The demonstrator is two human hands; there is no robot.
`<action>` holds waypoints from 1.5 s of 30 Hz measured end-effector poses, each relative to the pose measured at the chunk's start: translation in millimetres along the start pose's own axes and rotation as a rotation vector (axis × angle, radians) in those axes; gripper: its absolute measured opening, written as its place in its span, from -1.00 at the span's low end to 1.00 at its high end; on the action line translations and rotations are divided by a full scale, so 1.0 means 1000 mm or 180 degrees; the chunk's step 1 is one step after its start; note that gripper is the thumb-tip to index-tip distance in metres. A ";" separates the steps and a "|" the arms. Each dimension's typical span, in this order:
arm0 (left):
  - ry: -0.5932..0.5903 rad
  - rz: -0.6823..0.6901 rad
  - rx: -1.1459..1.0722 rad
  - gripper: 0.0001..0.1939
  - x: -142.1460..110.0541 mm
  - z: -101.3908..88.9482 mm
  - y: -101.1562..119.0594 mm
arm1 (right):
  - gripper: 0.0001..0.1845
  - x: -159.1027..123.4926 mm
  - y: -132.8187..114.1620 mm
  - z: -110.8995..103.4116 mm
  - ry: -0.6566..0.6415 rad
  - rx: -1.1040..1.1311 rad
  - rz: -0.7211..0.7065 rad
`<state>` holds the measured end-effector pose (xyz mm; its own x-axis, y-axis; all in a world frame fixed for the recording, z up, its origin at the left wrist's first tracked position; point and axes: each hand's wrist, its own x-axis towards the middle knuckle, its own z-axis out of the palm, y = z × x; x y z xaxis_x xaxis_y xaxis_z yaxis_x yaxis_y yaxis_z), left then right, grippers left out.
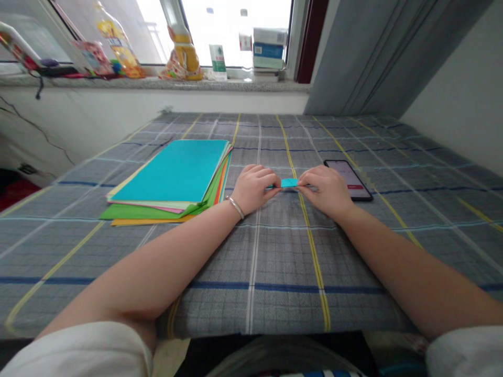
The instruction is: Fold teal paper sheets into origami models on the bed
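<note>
Sleeves: white fabric [80, 351], pushed back, forearms bare past them
Arms: both reach forward and inward, wrists low, near the cloth
Left hand [254, 189]: palm down, fingers pressed together and curled, pinching the strip's left end; silver bangle [236, 208] on wrist
Right hand [324, 192]: palm down, fingers pressed together, pinching the strip's right end
Strip: narrow folded teal paper strip [288, 183], between the hands, taut-looking, fingertips nearly meeting at centre
Cloth: grey woven plaid cloth [283, 262], yellow and blue lines, soft wrinkles
Phone: black smartphone [351, 179], flat, screen lit, just beside right hand
Stack: loose coloured paper sheets [168, 175], matte, teal on top, green, orange, yellow below, just left of left hand
Far: speckled stone window sill [157, 84], plastic bottles [118, 42], stacked boxes [270, 47]
</note>
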<state>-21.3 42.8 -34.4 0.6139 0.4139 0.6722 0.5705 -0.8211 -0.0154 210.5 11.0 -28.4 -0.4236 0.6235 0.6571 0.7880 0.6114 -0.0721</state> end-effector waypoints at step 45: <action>0.0278 -0.1970 -0.3150 -0.35 0.003 0.039 0.024 | -0.81 0.006 -0.025 0.024 0.0268 0.1392 0.0849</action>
<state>15.4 39.7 -61.0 0.3186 0.8536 0.4122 0.0617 -0.4527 0.8895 177.8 11.4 -40.5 -0.1818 0.7551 0.6299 0.5957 0.5943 -0.5404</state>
